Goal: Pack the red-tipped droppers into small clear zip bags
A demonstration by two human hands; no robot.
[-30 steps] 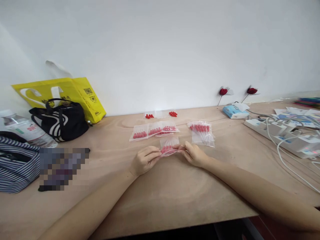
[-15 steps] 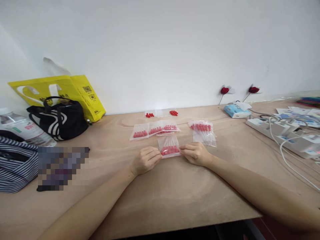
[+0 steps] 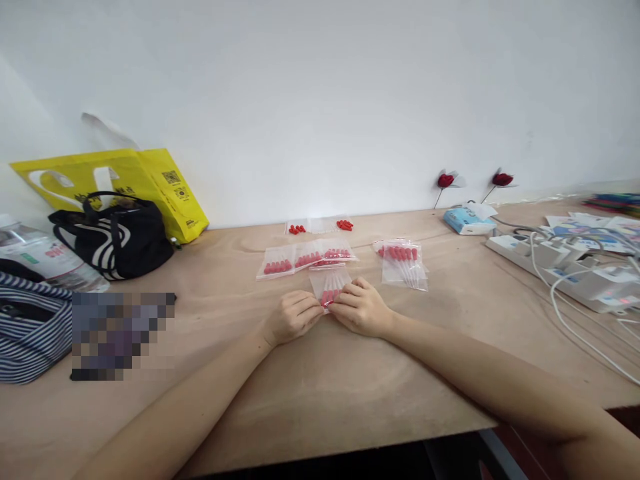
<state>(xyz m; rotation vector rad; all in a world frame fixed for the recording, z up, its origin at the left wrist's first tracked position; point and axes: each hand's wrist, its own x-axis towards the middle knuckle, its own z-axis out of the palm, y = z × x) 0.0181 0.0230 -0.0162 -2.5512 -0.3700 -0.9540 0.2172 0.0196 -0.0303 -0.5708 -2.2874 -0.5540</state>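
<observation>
A clear zip-lock bag [image 3: 325, 281] with several small red pieces inside lies on the table in front of me. My left hand [image 3: 295, 316] pinches its near left corner. My right hand [image 3: 361, 308] is closed on the bag's near edge, close beside the left fingertips, and covers its right part. Just beyond it, more filled zip-lock bags [image 3: 278, 260] overlap in a row. Another group of bags with red pieces [image 3: 403, 265] lies fanned out to the right of my right hand. The red pieces are too small to name exactly.
Loose red pieces [image 3: 345, 225] lie at the back by the wall. On the left stand a yellow bag [image 3: 185, 200], a black bag [image 3: 140, 240] and a striped bag [image 3: 35, 333]. To the right are a tissue pack [image 3: 465, 221] and power strips [image 3: 565, 267] with trailing cables.
My right hand has slid left along the bag's near edge, up to my left fingers, and now hides the bag's right side. The left hand keeps its place.
</observation>
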